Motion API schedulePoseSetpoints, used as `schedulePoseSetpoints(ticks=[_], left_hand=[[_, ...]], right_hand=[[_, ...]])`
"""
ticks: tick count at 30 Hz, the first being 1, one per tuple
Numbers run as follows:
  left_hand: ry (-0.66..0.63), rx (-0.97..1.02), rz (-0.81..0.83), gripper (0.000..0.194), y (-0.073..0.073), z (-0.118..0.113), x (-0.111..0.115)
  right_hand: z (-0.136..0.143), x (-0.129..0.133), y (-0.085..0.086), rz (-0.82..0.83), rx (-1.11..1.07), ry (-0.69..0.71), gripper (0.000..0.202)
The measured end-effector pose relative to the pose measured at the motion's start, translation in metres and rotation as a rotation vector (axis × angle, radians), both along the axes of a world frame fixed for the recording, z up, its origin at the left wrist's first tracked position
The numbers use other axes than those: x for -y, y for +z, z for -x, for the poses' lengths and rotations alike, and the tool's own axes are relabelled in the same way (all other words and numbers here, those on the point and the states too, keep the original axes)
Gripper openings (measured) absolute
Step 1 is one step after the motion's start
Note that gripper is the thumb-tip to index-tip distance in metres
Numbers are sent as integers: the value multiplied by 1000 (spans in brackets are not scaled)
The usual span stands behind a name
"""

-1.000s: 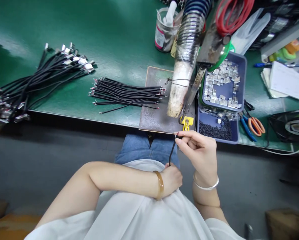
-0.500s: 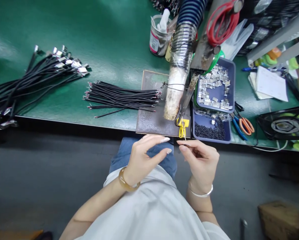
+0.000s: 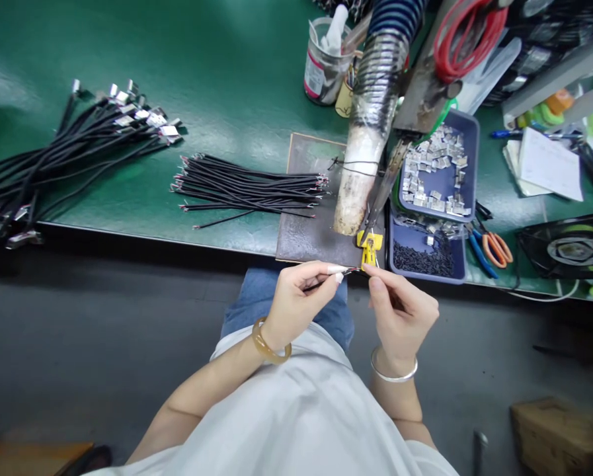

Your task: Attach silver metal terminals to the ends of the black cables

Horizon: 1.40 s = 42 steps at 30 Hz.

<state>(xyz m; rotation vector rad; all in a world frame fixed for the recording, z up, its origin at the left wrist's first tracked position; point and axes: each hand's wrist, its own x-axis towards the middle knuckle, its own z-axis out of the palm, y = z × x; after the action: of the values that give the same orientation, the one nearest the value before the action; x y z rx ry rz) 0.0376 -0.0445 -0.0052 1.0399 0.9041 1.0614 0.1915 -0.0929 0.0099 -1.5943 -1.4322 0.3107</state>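
My left hand pinching thin black wire between thumb and fingertips, just below table edge. My right hand pinched closed at wire's tip (item too small to tell), just under yellow clip. Beyond: dark plate, loose black wire bundle, blue trays holding metal parts. Far left: finished cable pile.
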Motion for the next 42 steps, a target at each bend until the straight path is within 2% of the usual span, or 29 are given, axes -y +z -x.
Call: schedulePoseSetpoints(ticks=[9,18,23,26,30,32,38,42], left_hand=[[25,-112,-15,11,-2,-3,0],[-25,-181,-64,11,0,-4,-3],[-34,-227,-66,10,-1,-5,-4],[-67,-142,16,14,-2,-4,-7],[-176,139,249,23,-5,-1,-10],[-205,205,316,26,-6,0,-11],[-169,110,221,26,-6,-3,-9],[-134,47,183,23,-4,-7,-8]], right_hand=[[0,-4,-3,137,-70,80,14],[-1,0,-3,59,55,134,18],[1,0,-5,1,215,168,21],[1,1,-6,-13,288,183,23],[-1,2,-9,-26,326,209,23],[-3,2,-10,-16,333,220,23],[-12,4,-6,-94,275,164,26],[-13,0,-5,-31,318,238,25]])
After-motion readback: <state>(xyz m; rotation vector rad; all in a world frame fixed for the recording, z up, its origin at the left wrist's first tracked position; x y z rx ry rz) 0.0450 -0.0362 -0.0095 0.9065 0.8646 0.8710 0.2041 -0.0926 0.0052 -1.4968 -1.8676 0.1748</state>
